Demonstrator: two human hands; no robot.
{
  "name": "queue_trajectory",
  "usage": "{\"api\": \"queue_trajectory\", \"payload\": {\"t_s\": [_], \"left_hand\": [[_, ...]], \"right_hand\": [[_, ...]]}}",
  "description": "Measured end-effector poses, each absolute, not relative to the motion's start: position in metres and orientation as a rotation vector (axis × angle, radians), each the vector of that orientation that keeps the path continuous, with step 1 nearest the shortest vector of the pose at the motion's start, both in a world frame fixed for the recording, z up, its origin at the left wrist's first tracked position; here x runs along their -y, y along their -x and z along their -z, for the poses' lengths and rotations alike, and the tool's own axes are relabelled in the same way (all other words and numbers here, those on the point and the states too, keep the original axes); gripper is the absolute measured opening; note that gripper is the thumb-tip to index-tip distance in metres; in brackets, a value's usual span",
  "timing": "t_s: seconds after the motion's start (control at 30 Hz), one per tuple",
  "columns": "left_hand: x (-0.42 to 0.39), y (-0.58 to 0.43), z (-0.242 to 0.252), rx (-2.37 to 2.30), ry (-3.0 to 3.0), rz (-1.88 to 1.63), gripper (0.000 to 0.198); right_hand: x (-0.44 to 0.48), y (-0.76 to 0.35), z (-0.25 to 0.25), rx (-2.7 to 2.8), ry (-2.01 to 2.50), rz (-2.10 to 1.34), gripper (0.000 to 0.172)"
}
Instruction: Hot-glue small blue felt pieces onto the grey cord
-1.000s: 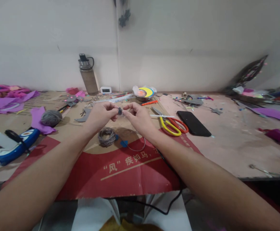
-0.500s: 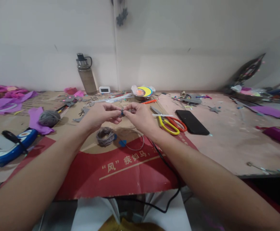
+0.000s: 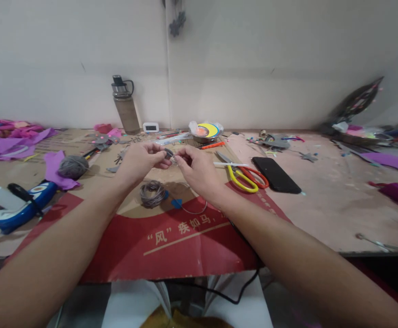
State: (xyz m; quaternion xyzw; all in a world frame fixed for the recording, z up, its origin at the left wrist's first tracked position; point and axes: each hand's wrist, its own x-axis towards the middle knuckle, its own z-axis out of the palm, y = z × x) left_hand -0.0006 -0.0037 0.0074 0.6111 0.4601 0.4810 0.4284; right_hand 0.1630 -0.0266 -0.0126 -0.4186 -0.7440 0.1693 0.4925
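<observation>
A coil of grey string (image 3: 152, 194) lies unheld on a red printed sheet (image 3: 185, 263), blue scraps (image 3: 176, 203) just beside it. Beyond, a person's left hand (image 3: 148, 157) and right hand (image 3: 196, 166) pinch a small grey piece (image 3: 168, 153) between them, its details too small to tell. The handwork looks midway, the piece not yet set down, while grey shapes (image 3: 176, 26) hang by the wall.

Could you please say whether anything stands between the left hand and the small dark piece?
Nothing visible does: the left hand pinches the small dark piece directly, with the right hand close by.
</observation>
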Motion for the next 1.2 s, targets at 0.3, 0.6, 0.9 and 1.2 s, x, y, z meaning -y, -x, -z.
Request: {"api": "queue_trajectory", "payload": {"t_s": [0.3,0.6,0.9,1.2], "left_hand": [[0.004,-0.005,-0.004,-1.062,-1.475,-1.208,0.010],[0.006,-0.008,-0.001,-0.998,-1.470,-1.194,0.011],[0.002,-0.003,-0.003,-0.917,-1.265,-1.050,0.013],[-0.005,0.001,0.003,-1.034,-1.348,-1.295,0.009]], "right_hand": [[0.015,-0.163,0.018,1.541,1.083,-0.709,0.023],[0.017,-0.163,0.013,1.436,1.145,-0.794,0.018],[0.012,-0.165,0.014,1.419,1.126,-0.850,0.014],[0.022,-0.157,0.020,1.631,1.154,-0.722,0.024]]}}
